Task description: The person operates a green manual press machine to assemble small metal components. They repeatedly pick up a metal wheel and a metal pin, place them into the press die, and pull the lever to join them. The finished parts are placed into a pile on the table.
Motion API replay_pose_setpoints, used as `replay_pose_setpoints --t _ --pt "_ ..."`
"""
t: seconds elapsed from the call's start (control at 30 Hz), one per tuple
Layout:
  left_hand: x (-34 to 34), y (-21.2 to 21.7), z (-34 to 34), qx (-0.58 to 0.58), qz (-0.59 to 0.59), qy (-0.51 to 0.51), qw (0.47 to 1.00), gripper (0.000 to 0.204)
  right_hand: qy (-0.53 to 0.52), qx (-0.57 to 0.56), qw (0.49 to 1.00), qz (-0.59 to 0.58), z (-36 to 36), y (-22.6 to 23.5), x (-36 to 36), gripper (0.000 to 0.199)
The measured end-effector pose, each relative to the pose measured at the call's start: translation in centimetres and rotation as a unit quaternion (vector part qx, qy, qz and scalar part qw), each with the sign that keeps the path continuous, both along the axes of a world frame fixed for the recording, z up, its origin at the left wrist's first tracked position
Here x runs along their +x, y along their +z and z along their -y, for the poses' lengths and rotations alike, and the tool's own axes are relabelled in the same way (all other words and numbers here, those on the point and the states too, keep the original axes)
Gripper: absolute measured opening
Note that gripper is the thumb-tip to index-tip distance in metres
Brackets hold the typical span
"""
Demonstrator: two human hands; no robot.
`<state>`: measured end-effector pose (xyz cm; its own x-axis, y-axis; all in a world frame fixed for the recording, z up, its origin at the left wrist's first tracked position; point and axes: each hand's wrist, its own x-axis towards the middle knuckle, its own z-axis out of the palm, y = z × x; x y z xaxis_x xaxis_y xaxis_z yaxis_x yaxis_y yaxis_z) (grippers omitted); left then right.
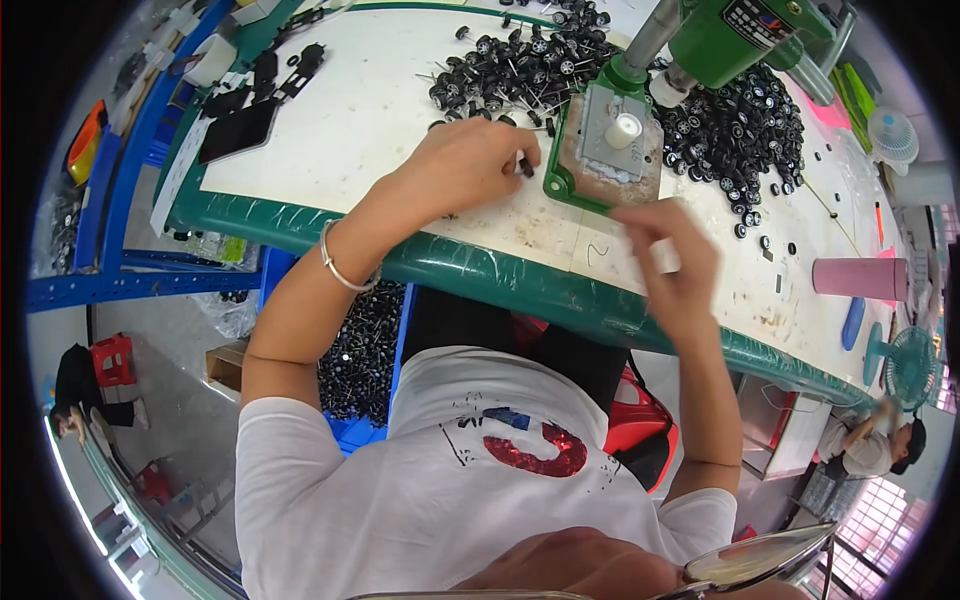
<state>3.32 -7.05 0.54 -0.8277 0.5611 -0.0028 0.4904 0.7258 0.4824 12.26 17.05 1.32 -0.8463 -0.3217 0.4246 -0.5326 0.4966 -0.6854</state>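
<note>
My left hand (465, 165) is over the white tabletop, just left of the green bench press's base (560, 187). Its fingers are closed on a small black toy wheel (526, 166) that shows at the fingertips. My right hand (678, 265) hovers by the front right corner of the base, its fingers smeared by motion; whether it holds anything cannot be seen. On the press plate sits a white round fixture (623, 131) beneath the green press head (725, 45). Behind my left hand lies a heap of black wheels on metal axles (520, 70). Loose black wheels (735, 130) are piled right of the press.
A black phone (238, 132) and black plastic parts (265, 85) lie at the left. A pink tumbler (860, 279) stands at the right, near a small teal fan (910, 365). Below the table's green edge (470, 262) is a blue bin (402, 325) of axle parts.
</note>
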Motion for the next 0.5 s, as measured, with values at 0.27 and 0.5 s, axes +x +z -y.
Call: replay_pose_setpoints --t 0.27,0.5 --pt "-0.3 4.8 5.4 0.236 0.119 0.097 0.959 0.022 0.171 0.149 0.966 -0.125 11.0 -2.6 -1.6 0.035" --pt "8.4 7.4 18.3 0.006 0.300 0.133 0.944 0.020 0.106 0.213 0.963 -0.125 9.8 -3.8 -3.8 0.024"
